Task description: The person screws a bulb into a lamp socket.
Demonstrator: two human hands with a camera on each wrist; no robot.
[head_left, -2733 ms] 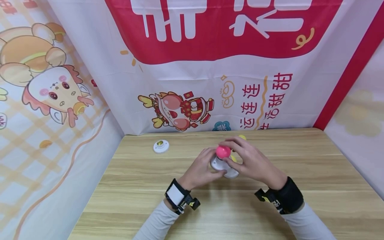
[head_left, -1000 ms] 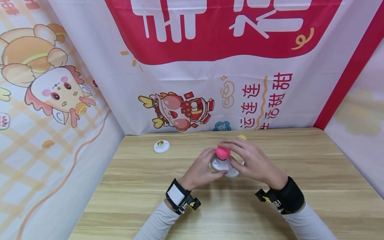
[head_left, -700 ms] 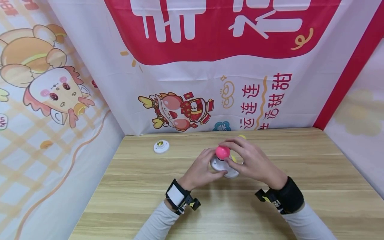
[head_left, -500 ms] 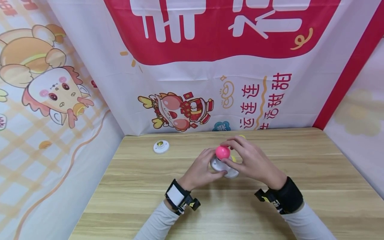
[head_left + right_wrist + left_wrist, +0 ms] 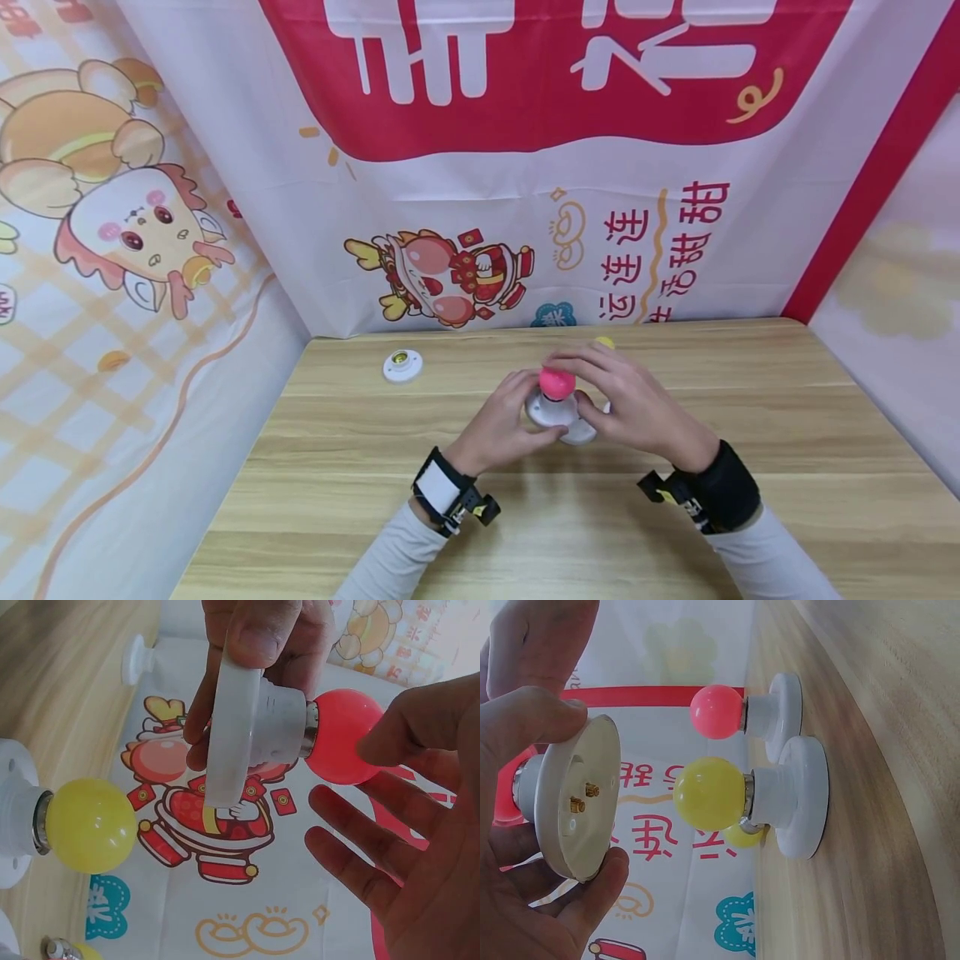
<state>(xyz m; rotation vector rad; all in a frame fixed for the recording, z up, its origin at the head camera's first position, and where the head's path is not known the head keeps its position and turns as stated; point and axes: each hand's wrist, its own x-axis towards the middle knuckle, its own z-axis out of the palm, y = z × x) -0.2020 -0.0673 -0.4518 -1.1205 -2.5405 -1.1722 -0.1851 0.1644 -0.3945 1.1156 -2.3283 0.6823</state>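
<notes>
My left hand [image 5: 498, 429] grips a white lamp socket [image 5: 585, 814] by its round base, held up above the table. Two brass screws show on the hollow underside in the left wrist view. A red light bulb [image 5: 341, 735] sits in this socket, its metal collar partly visible at the mouth. Around the bulb are the thumb and fingers of my right hand [image 5: 637, 408]; the thumb touches the glass in the right wrist view, with two other fingers spread below it.
On the wooden table [image 5: 337, 500], a yellow bulb [image 5: 709, 793] and another red bulb [image 5: 716, 712] stand in white sockets. Behind them is a further yellow bulb [image 5: 742, 838] with its metal base showing. An empty socket [image 5: 402, 367] lies at the back left.
The right hand's fingers have shifted on the red bulb: the thumb moves back and forth along it, now drawn right and lower. The left hand and socket stay in place.
</notes>
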